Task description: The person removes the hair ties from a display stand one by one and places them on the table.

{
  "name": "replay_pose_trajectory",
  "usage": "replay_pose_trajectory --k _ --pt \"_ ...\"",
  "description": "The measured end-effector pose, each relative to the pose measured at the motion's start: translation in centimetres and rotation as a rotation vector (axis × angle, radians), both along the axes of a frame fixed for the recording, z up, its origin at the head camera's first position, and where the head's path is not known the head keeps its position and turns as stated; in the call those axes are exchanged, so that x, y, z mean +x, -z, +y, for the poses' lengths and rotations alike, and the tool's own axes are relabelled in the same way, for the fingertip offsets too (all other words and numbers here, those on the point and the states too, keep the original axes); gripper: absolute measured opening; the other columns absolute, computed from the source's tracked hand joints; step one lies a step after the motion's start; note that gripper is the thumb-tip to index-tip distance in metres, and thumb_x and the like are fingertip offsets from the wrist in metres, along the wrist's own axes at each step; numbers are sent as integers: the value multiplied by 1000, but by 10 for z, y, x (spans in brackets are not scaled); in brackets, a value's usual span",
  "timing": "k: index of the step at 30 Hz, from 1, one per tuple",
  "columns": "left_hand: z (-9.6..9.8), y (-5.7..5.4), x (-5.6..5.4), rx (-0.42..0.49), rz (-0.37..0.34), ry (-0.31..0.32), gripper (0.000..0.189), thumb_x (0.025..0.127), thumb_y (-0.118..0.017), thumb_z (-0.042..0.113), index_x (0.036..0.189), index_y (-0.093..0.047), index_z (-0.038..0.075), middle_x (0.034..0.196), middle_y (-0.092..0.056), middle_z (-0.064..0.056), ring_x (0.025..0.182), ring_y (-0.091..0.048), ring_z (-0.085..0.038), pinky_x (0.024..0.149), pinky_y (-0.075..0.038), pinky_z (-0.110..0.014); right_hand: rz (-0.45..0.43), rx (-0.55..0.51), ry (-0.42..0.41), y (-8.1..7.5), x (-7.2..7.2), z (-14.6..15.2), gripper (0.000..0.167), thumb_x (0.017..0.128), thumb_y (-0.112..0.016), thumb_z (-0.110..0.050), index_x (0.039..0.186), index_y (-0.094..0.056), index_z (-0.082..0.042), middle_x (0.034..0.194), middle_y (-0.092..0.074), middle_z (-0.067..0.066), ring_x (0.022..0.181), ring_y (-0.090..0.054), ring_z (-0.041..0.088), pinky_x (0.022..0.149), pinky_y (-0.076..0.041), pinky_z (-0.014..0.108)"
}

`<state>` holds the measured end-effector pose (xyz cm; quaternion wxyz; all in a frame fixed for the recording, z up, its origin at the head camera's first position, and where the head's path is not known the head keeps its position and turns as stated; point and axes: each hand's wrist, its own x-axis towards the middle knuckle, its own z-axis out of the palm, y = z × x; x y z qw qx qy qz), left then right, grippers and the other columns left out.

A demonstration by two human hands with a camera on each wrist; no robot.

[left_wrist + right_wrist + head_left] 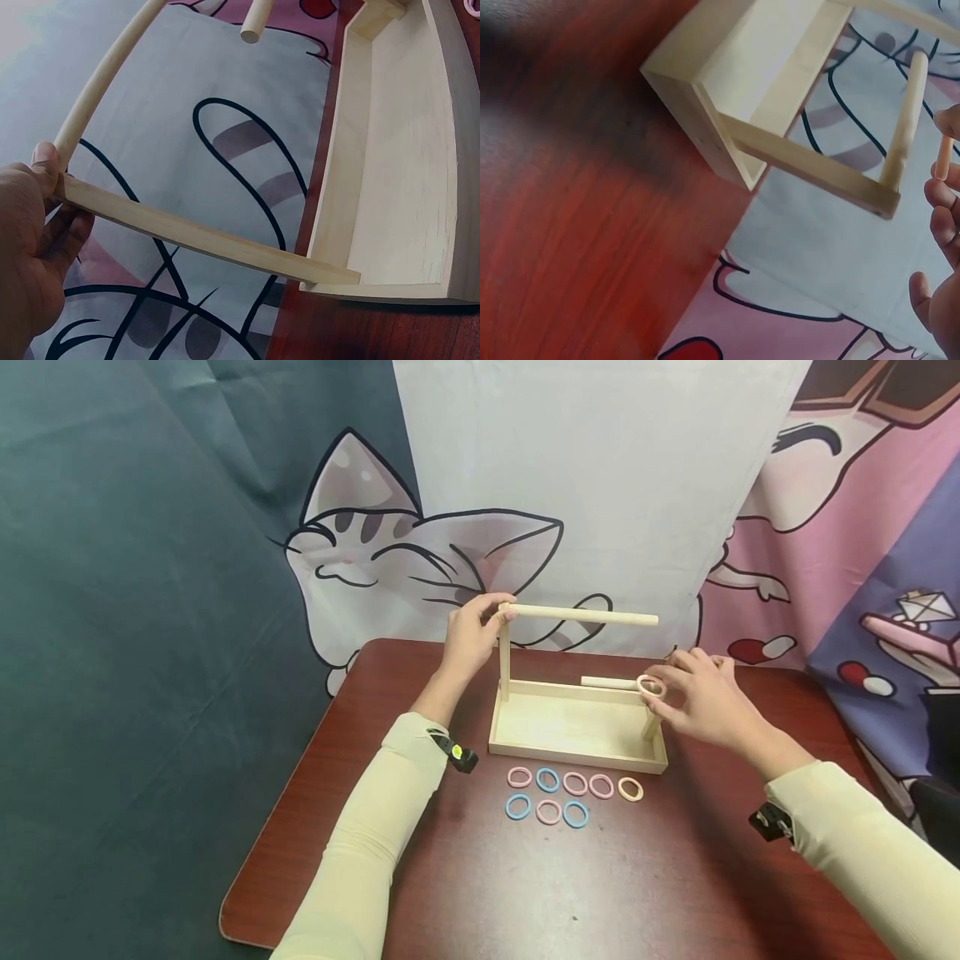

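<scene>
A pale wooden stand has a shallow tray [568,760] as its base. At its left end rises a tall post [202,232] with an upper dowel [585,613] pointing right. A shorter post [810,165] at the right end carries a lower dowel [907,124] pointing left. My left hand [472,633] pinches the top corner where the tall post meets the upper dowel. With thumb and fingertips my right hand [697,693] holds a pale yellow ring [944,157], seen edge-on in the right wrist view. In the head view that ring overlaps the lower dowel near the short post.
In front of the tray, several rings lie flat in two rows: pink rings [508,777], blue rings [537,779] and one yellow ring [621,792]. Everything stands on a dark red wooden table [465,877]. A printed cartoon cloth [600,460] hangs just behind the table's back edge.
</scene>
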<state>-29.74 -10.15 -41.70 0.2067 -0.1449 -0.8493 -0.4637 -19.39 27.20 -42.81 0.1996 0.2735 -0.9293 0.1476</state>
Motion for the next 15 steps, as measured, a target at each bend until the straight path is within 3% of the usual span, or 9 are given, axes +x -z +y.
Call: replay_pose_trajectory --k 4,15 --pt "1 0 1 -2 2 3 32 101 -78 40 128 -82 24 114 -83 -2 95 -78 -17 83 -61 -34 29 0 -43 7 8 -2 31 86 -92 -26 111 -82 -12 92 -61 3 99 -57 29 89 -35 67" --pt "1 -2 3 -2 19 5 30 101 -78 37 127 -82 22 112 -82 -4 94 -79 -18 81 -64 -35 64 28 -139 24 29 -9 34 83 -94 -30 106 -81 -10 94 -64 0 97 -55 21 91 -34 59"
